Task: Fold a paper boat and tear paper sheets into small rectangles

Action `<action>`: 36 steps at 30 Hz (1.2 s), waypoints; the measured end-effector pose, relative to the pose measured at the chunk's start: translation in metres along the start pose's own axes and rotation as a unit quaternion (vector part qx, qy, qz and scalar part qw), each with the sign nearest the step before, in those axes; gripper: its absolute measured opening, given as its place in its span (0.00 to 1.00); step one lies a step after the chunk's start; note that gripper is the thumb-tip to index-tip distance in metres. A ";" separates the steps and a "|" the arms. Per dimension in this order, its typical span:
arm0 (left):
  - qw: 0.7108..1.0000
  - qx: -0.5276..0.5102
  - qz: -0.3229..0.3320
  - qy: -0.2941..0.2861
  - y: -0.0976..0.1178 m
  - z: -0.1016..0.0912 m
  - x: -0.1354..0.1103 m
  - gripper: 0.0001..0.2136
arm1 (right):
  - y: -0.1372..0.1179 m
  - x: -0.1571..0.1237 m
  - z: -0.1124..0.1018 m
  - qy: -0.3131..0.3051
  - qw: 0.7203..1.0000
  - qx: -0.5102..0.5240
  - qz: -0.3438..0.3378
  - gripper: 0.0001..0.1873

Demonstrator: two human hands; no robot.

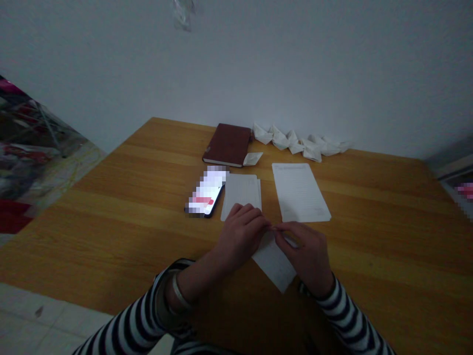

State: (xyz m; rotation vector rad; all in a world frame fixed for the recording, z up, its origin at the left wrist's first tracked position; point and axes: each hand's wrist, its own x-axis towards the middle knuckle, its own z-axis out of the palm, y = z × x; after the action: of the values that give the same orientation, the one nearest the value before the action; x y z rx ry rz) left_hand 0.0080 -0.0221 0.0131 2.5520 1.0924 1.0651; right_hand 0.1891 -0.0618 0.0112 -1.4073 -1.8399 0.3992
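Note:
A white sheet of paper (276, 264) hangs between my two hands near the front of the table, one corner pointing down toward me. My left hand (242, 235) pinches its upper edge, fingers closed. Close beside it, my right hand (308, 249) also pinches the paper with thumb and forefinger, and the fingertips of both hands almost meet. Part of the sheet is hidden behind the hands. Just beyond my left hand lies a small stack of lined paper (242, 190). A single lined sheet (301, 192) lies flat beyond my right hand.
The wooden table (121, 207) meets a pale wall. A lit phone (207, 192) lies left of the stack. Behind it are a brown notebook (229, 143) and a small folded paper (253, 158). Several folded paper shapes (281, 139) line the back edge.

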 end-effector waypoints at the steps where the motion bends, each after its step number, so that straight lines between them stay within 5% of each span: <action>1: 1.000 0.003 0.008 0.007 0.002 0.001 -0.001 0.04 | -0.001 0.000 0.001 0.008 1.000 -0.003 0.001 0.04; 11: 0.994 -0.056 0.000 0.098 -0.006 -0.009 0.004 0.05 | 0.002 0.003 -0.005 0.035 0.998 0.043 0.039 0.05; 17: 0.976 -0.027 -0.056 0.210 -0.027 -0.037 0.014 0.05 | 0.020 0.004 -0.014 0.041 0.996 0.024 0.080 0.05; 20: 0.933 -0.033 -0.150 0.324 -0.044 -0.053 0.017 0.05 | 0.032 0.008 -0.021 0.065 0.987 0.031 0.144 0.06; 23: 0.861 -0.149 -0.259 0.412 -0.052 -0.051 0.017 0.06 | 0.032 0.011 -0.015 0.068 0.964 0.180 0.184 0.11; 25: 0.834 -0.243 -0.320 0.377 -0.046 -0.040 0.015 0.09 | 0.025 0.010 -0.003 0.023 0.928 0.324 0.181 0.20; 28: 0.842 -0.325 -0.347 0.255 -0.030 -0.018 0.010 0.10 | 0.013 0.002 0.017 -0.031 0.877 0.447 0.175 0.30; 32: 0.870 -0.334 -0.354 0.077 -0.014 0.002 0.004 0.07 | 0.012 -0.007 0.026 0.070 0.883 0.381 0.266 0.22; 34: 0.907 -0.267 -0.323 0.040 -0.010 0.007 0.001 0.05 | 0.017 -0.007 0.024 0.119 0.878 0.356 0.297 0.20; 36: 0.942 -0.180 -0.279 0.042 -0.007 0.009 0.000 0.08 | 0.019 -0.006 0.021 0.098 0.887 0.345 0.293 0.20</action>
State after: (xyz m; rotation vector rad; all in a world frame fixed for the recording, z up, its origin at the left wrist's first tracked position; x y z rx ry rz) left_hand 0.0100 -0.0163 0.0034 1.7731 1.3761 1.0913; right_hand 0.1876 -0.0570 -0.0171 -1.3778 -0.9127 1.0532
